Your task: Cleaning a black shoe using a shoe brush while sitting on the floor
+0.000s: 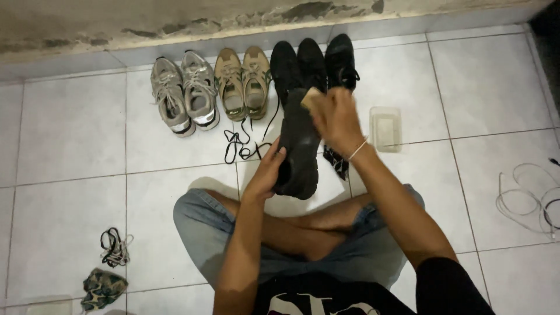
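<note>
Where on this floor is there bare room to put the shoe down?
Bare tile lies left of the grey sneakers, and right of the plastic tub, before the white cable. It is crowded along the wall and around the black shoe.

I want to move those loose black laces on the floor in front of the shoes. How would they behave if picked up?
The black laces lie in loose loops on the tile floor, so they are probably floppy and would dangle. They look thin, so likely very light. Tangled loops may snag each other.
</note>
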